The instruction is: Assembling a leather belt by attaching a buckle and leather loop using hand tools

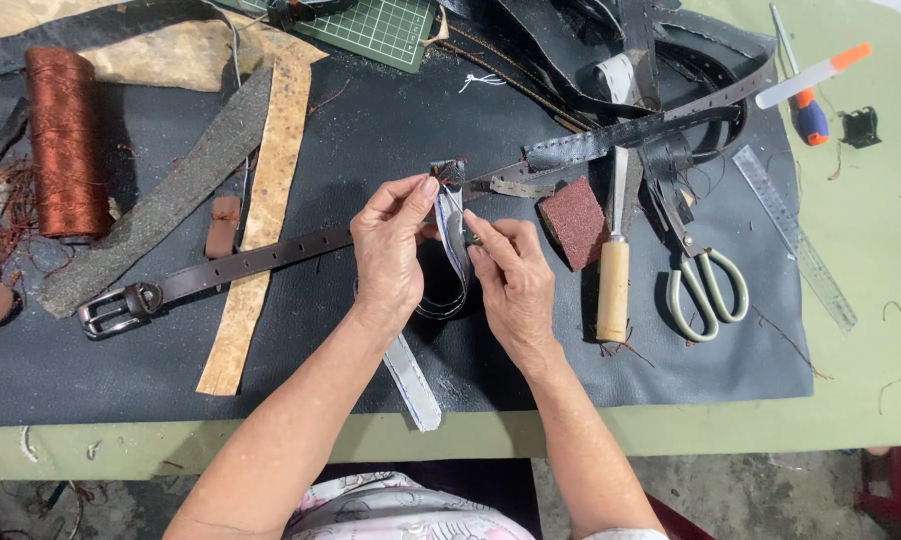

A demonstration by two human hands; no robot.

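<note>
My left hand (390, 250) pinches the top of a thin pale leather strip (453, 235) between thumb and forefinger, just above a dark brown belt (260, 258) with a metal buckle (110, 310). My right hand (510, 280) grips the same strip from the right side, fingers curled round it. The strip's lower end (413, 385) trails down toward the table's front edge. The belt's far part runs under both hands toward the upper right.
A dark mat (370, 140) covers the green table. On it lie a copper thread spool (65, 140), tan and grey leather strips (260, 200), a maroon sanding block (573, 222), a wooden-handled knife (613, 280), scissors (705, 285), a clear ruler (795, 240), dark belts (650, 70).
</note>
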